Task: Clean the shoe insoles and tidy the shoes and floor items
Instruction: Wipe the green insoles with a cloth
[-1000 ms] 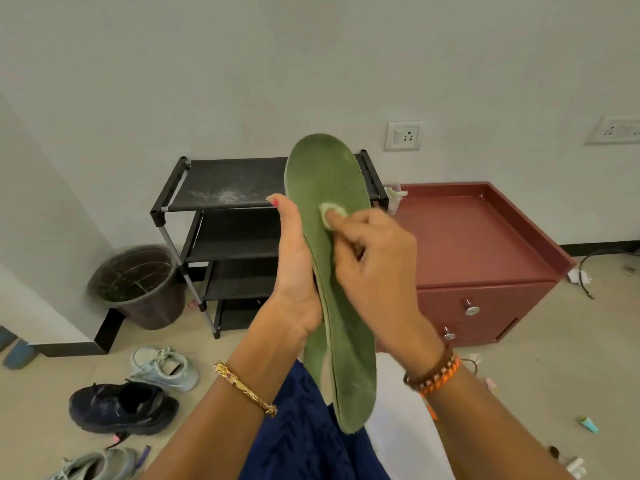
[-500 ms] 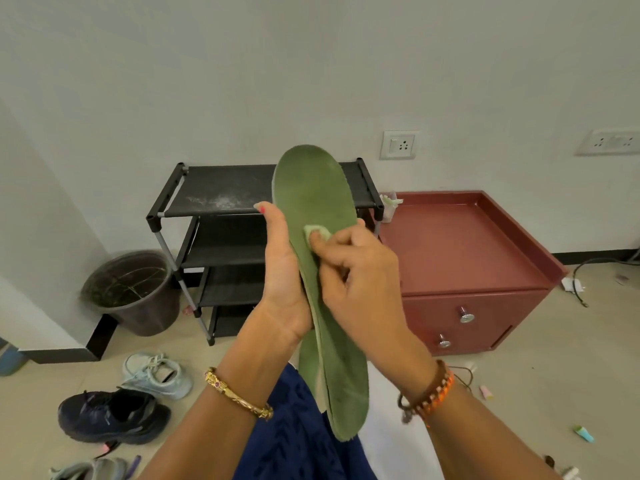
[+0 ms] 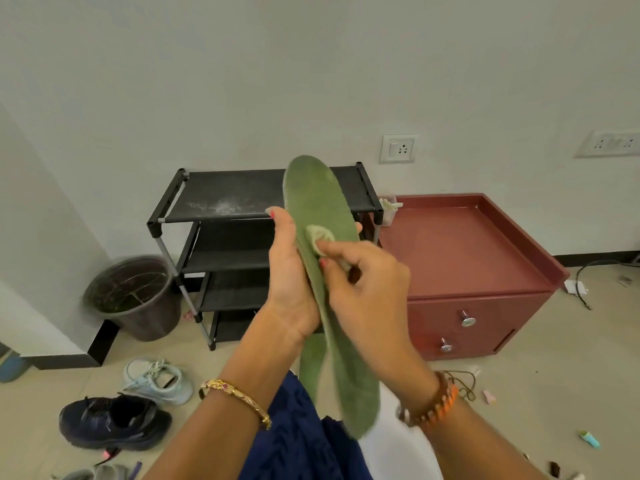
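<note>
My left hand [image 3: 289, 278] grips a long green insole [image 3: 317, 199] upright by its middle, toe end up. A second green insole [image 3: 311, 365] shows behind it, lower down. My right hand [image 3: 363, 285] pinches a small pale green wipe [image 3: 317, 233] and presses it against the insole's face, just above my left palm. On the floor at the left lie a light mint sneaker [image 3: 157, 379], a dark navy sneaker [image 3: 112, 420] and part of a grey shoe [image 3: 93, 474].
A black shoe rack [image 3: 225, 202] stands against the wall, with a dark pot [image 3: 133, 296] to its left and a maroon cabinet [image 3: 478, 258] to its right. Small items [image 3: 588, 439] and a black cable [image 3: 588, 271] litter the floor at the right.
My right hand has slid the wipe down the insole and back up again. The view shifted slightly.
</note>
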